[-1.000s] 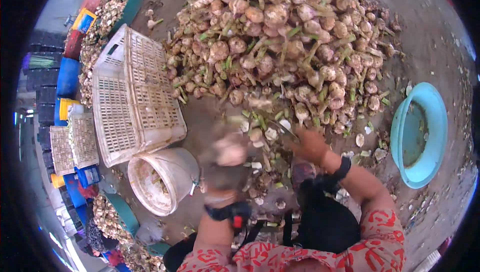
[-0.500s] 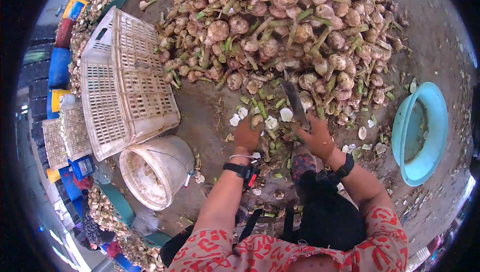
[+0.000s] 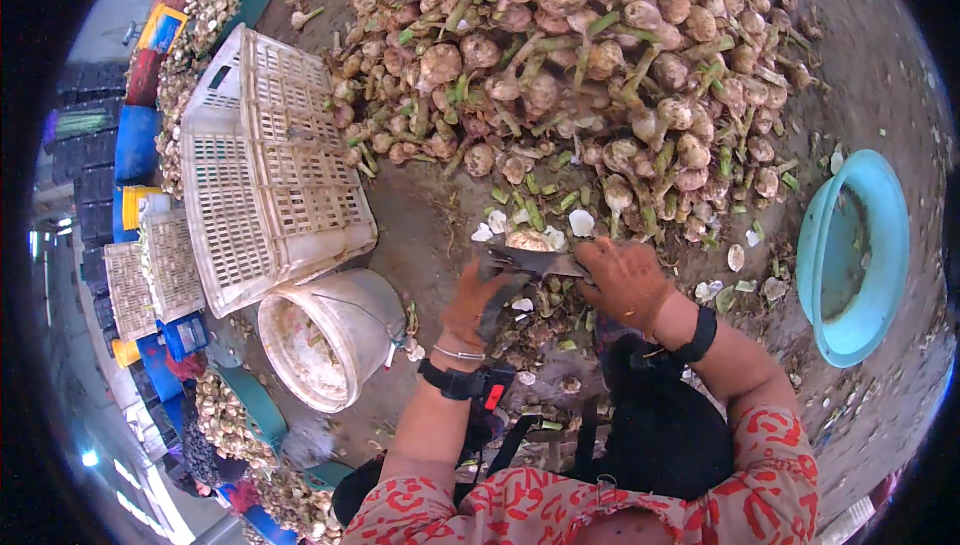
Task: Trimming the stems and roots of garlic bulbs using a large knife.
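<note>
My right hand (image 3: 627, 280) is closed round the handle of a knife (image 3: 540, 261). Its dark blade now points left, low over the ground. Just beyond the blade shows a pale garlic bulb (image 3: 528, 240), partly covered by it. At the blade's tip end is my left hand (image 3: 474, 300), thumb stretched to the right. Its fingers are blurred and partly behind the blade, so I cannot make out whether they grip the bulb. White garlic peelings (image 3: 581, 223) and cut green stem pieces (image 3: 534, 213) lie around. A large heap of garlic bulbs with stems (image 3: 560, 75) rises in front.
On the left, a white plastic crate (image 3: 285, 160) stands tilted beside a dirty white bucket (image 3: 370, 310). A turquoise basin (image 3: 815, 265) sits to the right. More garlic and blue containers (image 3: 136, 145) line the far left, with a person lower down.
The knife has swung from pointing away to pointing left, across the front of the bulb. My left hand has moved slightly left and nearer to me. My right hand has shifted slightly nearer.
</note>
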`<state>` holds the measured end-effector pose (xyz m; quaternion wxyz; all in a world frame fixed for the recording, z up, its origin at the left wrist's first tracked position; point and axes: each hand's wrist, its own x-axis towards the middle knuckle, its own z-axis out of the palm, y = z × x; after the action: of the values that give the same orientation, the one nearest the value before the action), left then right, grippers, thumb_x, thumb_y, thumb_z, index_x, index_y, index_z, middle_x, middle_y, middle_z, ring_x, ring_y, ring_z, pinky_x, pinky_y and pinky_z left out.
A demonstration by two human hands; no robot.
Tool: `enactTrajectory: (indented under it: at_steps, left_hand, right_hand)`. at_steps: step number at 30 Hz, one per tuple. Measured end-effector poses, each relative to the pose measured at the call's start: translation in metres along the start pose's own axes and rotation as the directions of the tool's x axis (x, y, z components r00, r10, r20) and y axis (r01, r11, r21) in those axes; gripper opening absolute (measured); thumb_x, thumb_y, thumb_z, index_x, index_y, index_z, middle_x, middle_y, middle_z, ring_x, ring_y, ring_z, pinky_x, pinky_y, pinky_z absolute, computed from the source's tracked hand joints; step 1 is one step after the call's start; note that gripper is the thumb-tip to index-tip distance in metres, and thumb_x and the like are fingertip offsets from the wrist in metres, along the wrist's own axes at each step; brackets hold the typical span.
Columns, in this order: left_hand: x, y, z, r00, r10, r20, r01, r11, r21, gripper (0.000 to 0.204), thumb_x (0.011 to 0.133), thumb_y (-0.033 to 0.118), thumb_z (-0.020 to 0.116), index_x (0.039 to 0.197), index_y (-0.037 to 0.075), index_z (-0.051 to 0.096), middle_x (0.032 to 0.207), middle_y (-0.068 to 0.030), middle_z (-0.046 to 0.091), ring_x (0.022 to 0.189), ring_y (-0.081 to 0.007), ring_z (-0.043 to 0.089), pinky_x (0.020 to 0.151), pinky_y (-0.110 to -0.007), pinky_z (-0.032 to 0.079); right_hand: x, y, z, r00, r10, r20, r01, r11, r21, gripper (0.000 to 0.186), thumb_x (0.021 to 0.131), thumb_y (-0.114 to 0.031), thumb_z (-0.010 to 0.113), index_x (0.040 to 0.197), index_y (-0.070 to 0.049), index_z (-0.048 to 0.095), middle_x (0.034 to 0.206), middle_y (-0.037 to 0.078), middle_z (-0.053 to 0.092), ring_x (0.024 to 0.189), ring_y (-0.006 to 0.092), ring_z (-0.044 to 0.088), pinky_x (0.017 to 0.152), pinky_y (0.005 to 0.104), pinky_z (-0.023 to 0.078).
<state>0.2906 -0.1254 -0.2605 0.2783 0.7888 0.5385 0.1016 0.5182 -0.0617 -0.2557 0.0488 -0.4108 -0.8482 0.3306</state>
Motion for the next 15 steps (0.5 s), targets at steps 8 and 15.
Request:
enactTrajectory:
  at_steps: [8,15]
  left_hand:
    - [0.015,0.021,0.007,0.878,-0.469,0.098,0.293,0.364,-0.884,0.035,0.088,0.014,0.048,0.121,0.007,0.046,0.116,-0.0111,0.055,0.101,-0.0231,0.058,0.086,-0.035,0.049]
    - [0.007,0.052,0.002,0.794,-0.604,0.064,0.116,0.047,-0.992,0.027,0.091,0.018,0.045,0.114,0.005,0.05,0.104,-0.0088,0.06,0.09,-0.0192,0.061,0.075,-0.031,0.052]
  right_hand:
    - [-0.014,0.003,-0.004,0.989,-0.085,-0.121,0.099,0.989,0.113,0.034,0.07,-0.022,0.068,0.096,-0.007,0.051,0.085,0.014,0.056,0.076,0.0346,0.059,0.063,0.044,0.047]
    - [-0.01,0.01,0.023,0.967,-0.136,-0.216,0.182,0.961,0.209,0.039,0.075,-0.031,0.063,0.105,-0.009,0.052,0.089,0.014,0.059,0.082,0.0329,0.06,0.069,0.0443,0.047]
